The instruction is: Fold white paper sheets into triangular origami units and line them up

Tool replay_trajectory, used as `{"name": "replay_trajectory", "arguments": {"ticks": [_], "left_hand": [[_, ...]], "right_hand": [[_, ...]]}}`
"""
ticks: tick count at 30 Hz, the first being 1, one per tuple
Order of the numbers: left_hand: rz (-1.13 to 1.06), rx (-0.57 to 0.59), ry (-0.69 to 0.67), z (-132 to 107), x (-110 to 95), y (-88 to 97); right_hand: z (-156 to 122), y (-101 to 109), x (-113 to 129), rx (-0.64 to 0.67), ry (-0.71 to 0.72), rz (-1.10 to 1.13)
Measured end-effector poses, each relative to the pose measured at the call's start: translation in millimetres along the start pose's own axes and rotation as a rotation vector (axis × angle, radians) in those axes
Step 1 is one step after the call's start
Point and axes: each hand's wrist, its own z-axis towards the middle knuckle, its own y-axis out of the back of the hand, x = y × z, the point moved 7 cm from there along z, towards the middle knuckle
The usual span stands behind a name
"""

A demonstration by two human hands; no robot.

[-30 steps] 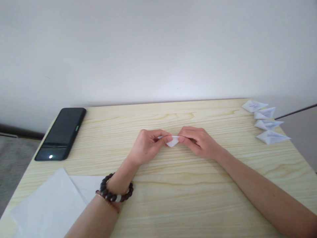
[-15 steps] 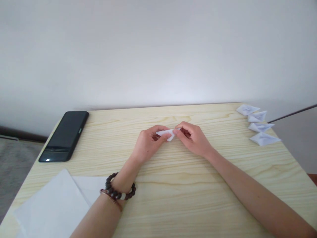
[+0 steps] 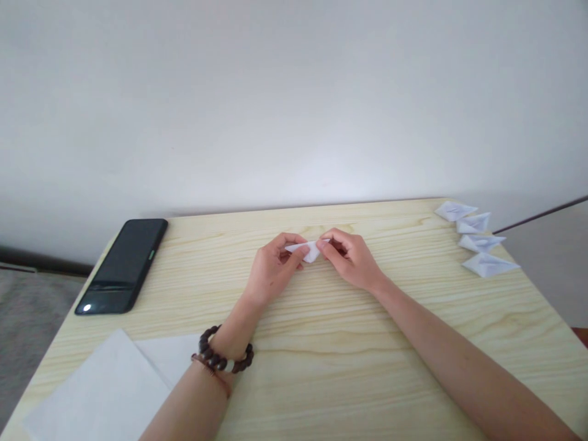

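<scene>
Head view: small, pointed, white folded-paper piece (image 3: 311, 252) over pale wood-grain desk (image 3: 331, 380), between hands. Left hand (image 3: 273, 266) pinches its left side, right hand (image 3: 353, 260) its right; each grip clamped on paper. Probably light, thin, easily crushed; gentle hold near tips suits.

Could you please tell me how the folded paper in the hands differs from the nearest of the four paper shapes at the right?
The folded paper is held by the left hand and the right hand; the nearest paper shape lies untouched near the right edge of the table. The folded paper is partly hidden by the hands, while the nearest paper shape shows whole. Both are white, folded and pointed.
</scene>
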Motion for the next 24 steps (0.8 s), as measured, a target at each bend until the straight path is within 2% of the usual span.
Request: {"name": "replay_trajectory", "arguments": {"ticks": [6,9,18,24], "left_hand": [[0.069,0.101,-0.051,-5.0,-1.7,-2.9],[0.064,0.092,-0.056,-4.4,-1.5,-2.8],[-0.1,0.007,0.053,-4.0,2.6,2.8],[-0.195,0.08,0.087,-2.6,0.6,1.0]], "right_hand": [[-4.1,-3.9,5.8,0.068,0.042,-0.035],[-4.9,-4.8,6.0,0.079,0.033,-0.017],[-7.6,-4.9,3.7,0.087,-0.013,0.099],[-7.2,-2.2,0.4,0.048,-0.051,0.222]]}}
